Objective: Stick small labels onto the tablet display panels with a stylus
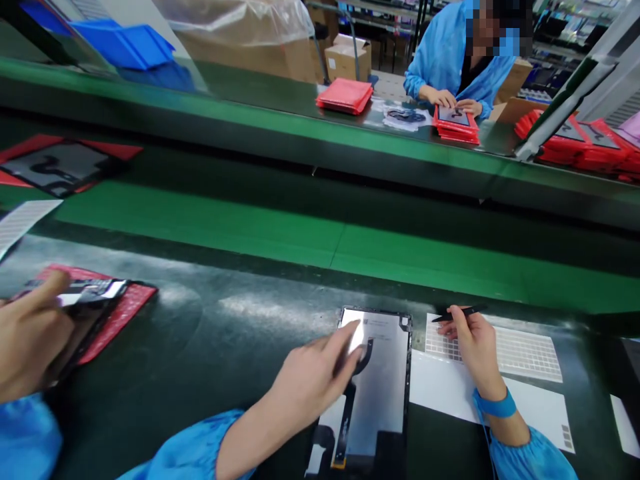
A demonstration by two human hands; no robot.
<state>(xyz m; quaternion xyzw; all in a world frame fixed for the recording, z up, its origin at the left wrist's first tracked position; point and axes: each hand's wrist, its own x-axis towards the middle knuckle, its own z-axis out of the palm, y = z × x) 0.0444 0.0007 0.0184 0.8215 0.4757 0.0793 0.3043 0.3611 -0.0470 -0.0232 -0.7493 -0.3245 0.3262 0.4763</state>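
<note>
A tablet display panel (380, 393) lies back side up on the dark bench, silver with a black rim and a black flex cable. My left hand (315, 373) is over its upper left part, index finger and thumb apart, the fingertips at the panel; contact is hard to make out. To the right, my right hand (475, 343) pinches slim black tweezers (467, 312), whose pointed end is over a sheet of small white labels (530, 353). A blue strap circles my right wrist. Under that sheet lies a white sheet (540, 403).
At left, another person's hand (35, 333) holds a second panel (93, 313) over a red bubble bag (120, 320). Another panel (55, 167) lies on red wrap further back. Across the raised ledge (240, 110), a co-worker (440, 53) handles panels on red bags (457, 130).
</note>
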